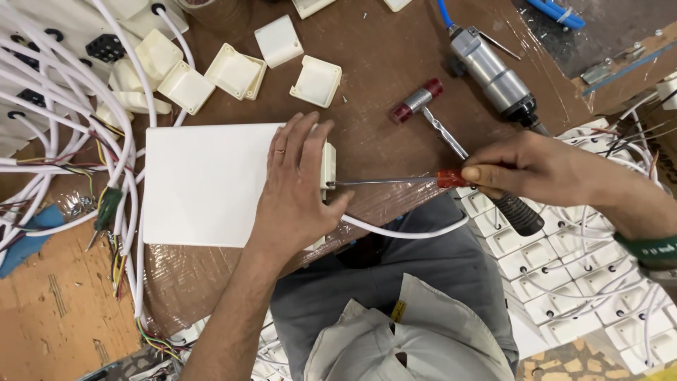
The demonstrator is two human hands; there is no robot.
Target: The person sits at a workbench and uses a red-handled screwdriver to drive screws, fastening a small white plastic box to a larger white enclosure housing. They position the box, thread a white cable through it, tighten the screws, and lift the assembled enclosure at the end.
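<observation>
L hand [295,189] flat, fingers spread, pinning white plastic box [204,185] on brown bench [381,56] edge. R hand [525,168] clamped on red-handled screwdriver [395,180] — tip at box's side fitting [328,168]. Keep shaft level w/ screw, push inward while turning — mind L thumb by tip. White cable [405,231] hangs below.

Screwdriver handle [451,178] mostly inside right hand [525,168]; small box [328,166] half under left hand [296,190].
</observation>
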